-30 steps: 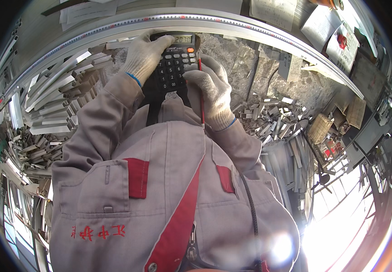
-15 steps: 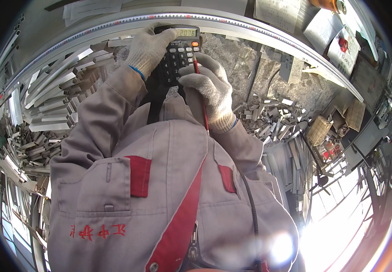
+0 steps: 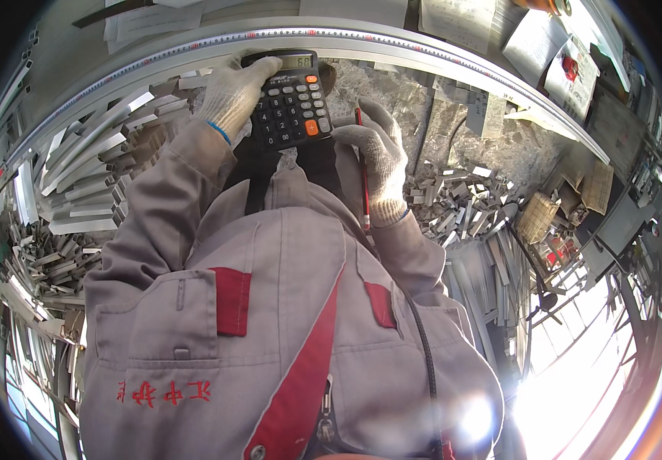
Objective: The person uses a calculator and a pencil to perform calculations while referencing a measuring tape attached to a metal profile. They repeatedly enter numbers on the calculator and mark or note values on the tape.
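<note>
Black rectangular plastic calculator with grey keys and one orange key: held at chest height before the curved metal measuring rail, gripped along its left edge by the white-gloved left hand. Slim red pencil: pinched in the curled fingers of the white-gloved right hand, which touches the calculator's lower right corner. Cut grey metal offcuts: heaped on the floor below.

There is one view only — a wide fisheye worn on the person's head, aimed steeply down the chest toward the hands. It sits very near the body: the grey jacket fills the lower and middle part of the picture, and the forearms rise from it to the left hand and right hand, which meet near the upper centre. Beyond the hands, the straight bench rail bows into an arc along the top rim. To either side of the hands the floor falls away — metal offcuts left, more scrap right. No second view overlaps it.
</note>
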`<action>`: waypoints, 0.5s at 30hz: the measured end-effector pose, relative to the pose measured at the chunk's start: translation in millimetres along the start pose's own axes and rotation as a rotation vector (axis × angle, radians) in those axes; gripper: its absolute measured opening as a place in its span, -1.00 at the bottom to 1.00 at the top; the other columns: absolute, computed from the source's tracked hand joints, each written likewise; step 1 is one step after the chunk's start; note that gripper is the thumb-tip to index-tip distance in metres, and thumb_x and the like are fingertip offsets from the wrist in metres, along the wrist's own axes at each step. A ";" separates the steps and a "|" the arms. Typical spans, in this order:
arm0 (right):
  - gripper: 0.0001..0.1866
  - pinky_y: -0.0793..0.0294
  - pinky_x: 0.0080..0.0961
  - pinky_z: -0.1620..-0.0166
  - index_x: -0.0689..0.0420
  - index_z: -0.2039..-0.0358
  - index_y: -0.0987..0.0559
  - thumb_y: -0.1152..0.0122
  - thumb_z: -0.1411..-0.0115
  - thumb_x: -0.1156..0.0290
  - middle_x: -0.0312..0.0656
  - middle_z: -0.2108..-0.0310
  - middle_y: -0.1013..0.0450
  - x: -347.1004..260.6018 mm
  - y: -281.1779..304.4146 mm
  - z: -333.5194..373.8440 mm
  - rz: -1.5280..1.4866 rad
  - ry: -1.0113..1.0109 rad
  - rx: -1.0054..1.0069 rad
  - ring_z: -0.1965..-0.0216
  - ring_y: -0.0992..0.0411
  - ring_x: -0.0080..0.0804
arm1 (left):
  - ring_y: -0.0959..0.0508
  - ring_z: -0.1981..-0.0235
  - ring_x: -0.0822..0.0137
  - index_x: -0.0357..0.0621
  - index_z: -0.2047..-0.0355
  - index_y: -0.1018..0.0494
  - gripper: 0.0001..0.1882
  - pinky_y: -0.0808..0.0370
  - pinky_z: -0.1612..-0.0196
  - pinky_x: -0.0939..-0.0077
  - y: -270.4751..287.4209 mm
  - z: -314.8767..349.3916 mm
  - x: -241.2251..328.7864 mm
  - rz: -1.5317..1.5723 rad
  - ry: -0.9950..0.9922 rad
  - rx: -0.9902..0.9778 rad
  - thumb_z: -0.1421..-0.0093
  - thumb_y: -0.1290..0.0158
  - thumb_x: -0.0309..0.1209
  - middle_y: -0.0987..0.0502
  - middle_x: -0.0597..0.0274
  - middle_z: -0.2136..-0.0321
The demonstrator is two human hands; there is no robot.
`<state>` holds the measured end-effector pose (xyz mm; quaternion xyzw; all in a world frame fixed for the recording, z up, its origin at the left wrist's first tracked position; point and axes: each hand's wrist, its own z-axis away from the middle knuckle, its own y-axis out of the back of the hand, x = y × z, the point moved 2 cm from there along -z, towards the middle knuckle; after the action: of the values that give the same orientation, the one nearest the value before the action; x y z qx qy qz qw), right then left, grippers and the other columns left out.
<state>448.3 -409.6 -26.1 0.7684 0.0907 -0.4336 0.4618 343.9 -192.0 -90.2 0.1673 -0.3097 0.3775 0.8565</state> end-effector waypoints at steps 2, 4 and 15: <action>-0.68 -0.59 0.00 -0.18 -0.04 0.22 -0.68 -0.42 -0.06 0.68 -0.30 0.18 -0.74 2.3 -1.0 4.7 0.002 -0.013 0.005 -0.13 -0.62 0.05 | -0.71 0.24 0.41 -0.39 -0.12 -0.63 -0.52 -0.63 0.16 0.49 2.5 -1.1 -2.0 -0.002 -0.002 0.001 -0.34 -0.36 -0.26 -0.75 0.12 0.15; -0.69 -0.58 0.01 -0.20 -0.04 0.22 -0.68 -0.43 -0.07 0.66 -0.29 0.18 -0.73 3.0 -0.6 7.4 -0.016 -0.006 -0.010 -0.14 -0.62 0.06 | -0.71 0.24 0.41 -0.38 -0.12 -0.64 -0.53 -0.63 0.16 0.48 3.7 -3.9 -4.1 -0.018 -0.002 -0.018 -0.35 -0.35 -0.27 -0.75 0.12 0.14; -0.69 -0.65 -0.13 -0.18 0.05 0.12 -0.75 -0.36 -0.18 0.71 -0.08 0.05 -0.71 2.2 4.3 21.9 -0.204 -0.247 -0.014 -0.15 -0.64 0.07 | -0.70 0.16 0.41 -0.35 -0.13 -0.66 -0.57 -0.61 0.04 0.49 11.4 -6.8 -17.1 0.036 -0.005 -0.161 -0.38 -0.31 -0.28 -0.75 0.15 0.10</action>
<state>439.3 -429.8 -29.3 0.6930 0.1138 -0.5688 0.4282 329.1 -190.3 -105.9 0.0932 -0.3442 0.3662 0.8595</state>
